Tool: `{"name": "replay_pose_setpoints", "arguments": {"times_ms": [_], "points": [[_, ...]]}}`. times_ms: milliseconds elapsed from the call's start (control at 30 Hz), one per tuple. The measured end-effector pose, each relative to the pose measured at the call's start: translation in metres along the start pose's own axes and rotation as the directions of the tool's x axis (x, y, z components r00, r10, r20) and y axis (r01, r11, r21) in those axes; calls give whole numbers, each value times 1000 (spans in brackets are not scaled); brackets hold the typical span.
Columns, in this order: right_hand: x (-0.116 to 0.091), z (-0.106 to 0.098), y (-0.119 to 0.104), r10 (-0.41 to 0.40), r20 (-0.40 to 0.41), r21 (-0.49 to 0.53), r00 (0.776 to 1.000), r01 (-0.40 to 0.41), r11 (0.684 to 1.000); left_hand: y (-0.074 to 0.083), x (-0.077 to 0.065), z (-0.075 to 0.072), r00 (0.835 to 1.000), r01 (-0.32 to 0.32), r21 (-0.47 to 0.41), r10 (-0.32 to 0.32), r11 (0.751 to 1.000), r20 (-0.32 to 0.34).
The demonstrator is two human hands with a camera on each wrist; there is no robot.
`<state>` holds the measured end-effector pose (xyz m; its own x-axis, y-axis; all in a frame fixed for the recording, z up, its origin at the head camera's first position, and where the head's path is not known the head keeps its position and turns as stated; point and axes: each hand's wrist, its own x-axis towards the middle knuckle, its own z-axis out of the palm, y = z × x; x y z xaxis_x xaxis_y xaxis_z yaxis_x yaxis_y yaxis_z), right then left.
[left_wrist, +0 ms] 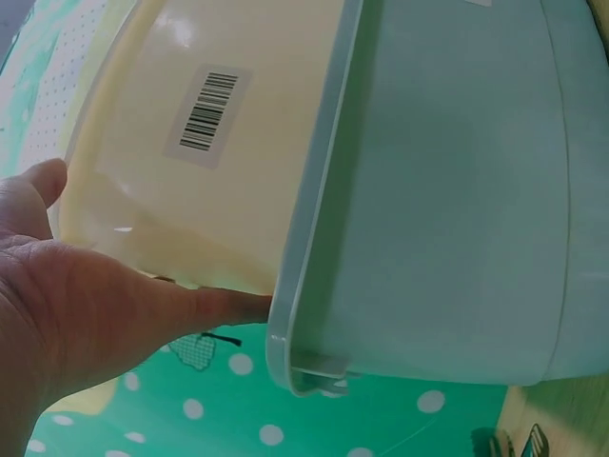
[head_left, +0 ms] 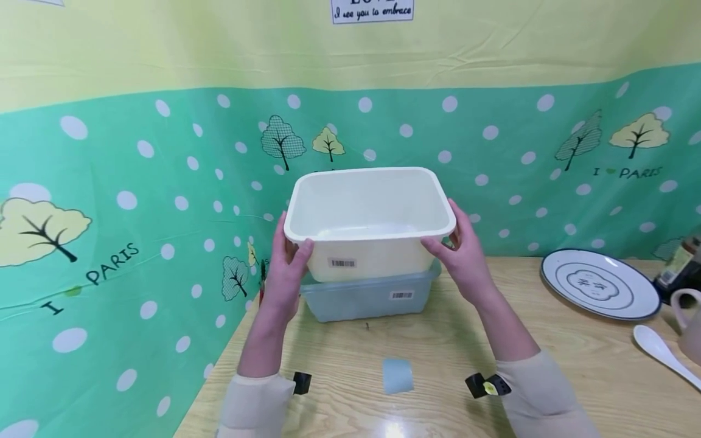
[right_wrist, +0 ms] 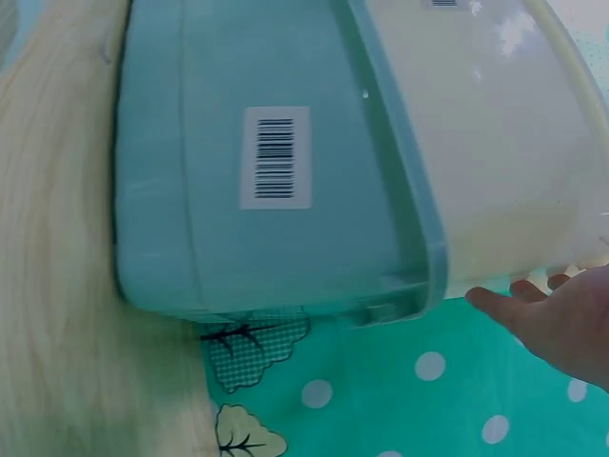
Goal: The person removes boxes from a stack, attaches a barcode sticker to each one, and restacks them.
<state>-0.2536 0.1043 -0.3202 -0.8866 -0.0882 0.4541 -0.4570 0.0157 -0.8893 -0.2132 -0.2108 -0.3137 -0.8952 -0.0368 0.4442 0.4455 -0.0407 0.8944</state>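
Note:
A white plastic bin (head_left: pixel 372 258) with a barcode sticker sits partly inside a light blue bin (head_left: pixel 350 302), which stands on the table. My left hand (head_left: pixel 287 267) grips the white bin's left end, thumb at the front rim and fingers along the side. At the other end my right hand (head_left: pixel 462 258) holds it the same way, thumb on the front rim corner. In the left wrist view, a finger of that hand (left_wrist: pixel 105 295) reaches down to the blue bin's rim (left_wrist: pixel 290 314). The white bin's inside shows bare walls.
A pale blue square (head_left: pixel 398 376) lies on the wooden table (head_left: pixel 350 347) in front of the bins. To the right are a white plate (head_left: pixel 599 283), a white spoon (head_left: pixel 659 350), a mug (head_left: pixel 691 322) and a dark bottle (head_left: pixel 679 267). A patterned curtain (head_left: pixel 509 164) hangs behind.

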Motion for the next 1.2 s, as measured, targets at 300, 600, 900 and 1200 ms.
{"name": "replay_pose_setpoints", "arguments": {"times_ms": [300,600,900,1200], "points": [[-11,-7,14,65,-21,-21,998,-66,998,-8,0,5,998,66,59,-66,996,-4],[-21,-14,26,87,-38,-22,996,-87,996,-17,1,9,989,144,170,-144,975,-14],[-28,-15,35,129,-37,-89,991,-132,987,-21,0,5,981,195,232,-195,953,-23],[-34,-16,43,162,-41,-133,986,-166,977,-31,-2,-5,977,208,297,-215,932,-8]]}}
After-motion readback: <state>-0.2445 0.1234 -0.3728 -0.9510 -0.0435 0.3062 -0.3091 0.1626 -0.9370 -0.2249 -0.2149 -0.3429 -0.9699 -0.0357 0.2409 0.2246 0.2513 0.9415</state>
